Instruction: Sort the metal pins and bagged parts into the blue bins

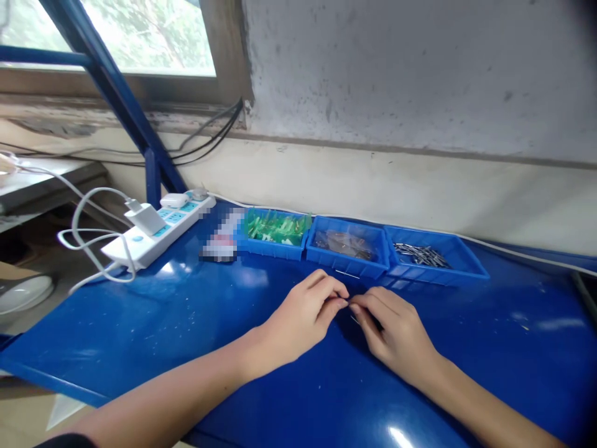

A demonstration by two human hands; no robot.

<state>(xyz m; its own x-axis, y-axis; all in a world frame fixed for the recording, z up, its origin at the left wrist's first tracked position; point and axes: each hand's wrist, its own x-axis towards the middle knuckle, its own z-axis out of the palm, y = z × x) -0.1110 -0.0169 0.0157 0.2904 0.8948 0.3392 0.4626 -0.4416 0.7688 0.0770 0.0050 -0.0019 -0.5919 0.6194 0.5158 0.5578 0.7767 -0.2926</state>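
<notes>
My left hand (310,314) and my right hand (396,330) meet fingertip to fingertip above the blue table, in front of the bins. Both hands are closed in a pinch; what lies between the fingertips is too small to name. A thin shiny piece (355,320) shows just below the right fingertips. Behind the hands stand three blue bins: the left one holds green pieces (277,228), the middle one (347,266) has clear, thin pieces, and the right one contains metal pins (422,255). Another thin metal piece (347,274) is by the middle bin's front.
A white power strip (180,225) with a plugged-in charger (145,219) and looped white cable is at the table's left. A blurred packet (224,236) lies beside the left bin. A blue metal frame (116,87) rises at the back left, and a wall runs behind the table.
</notes>
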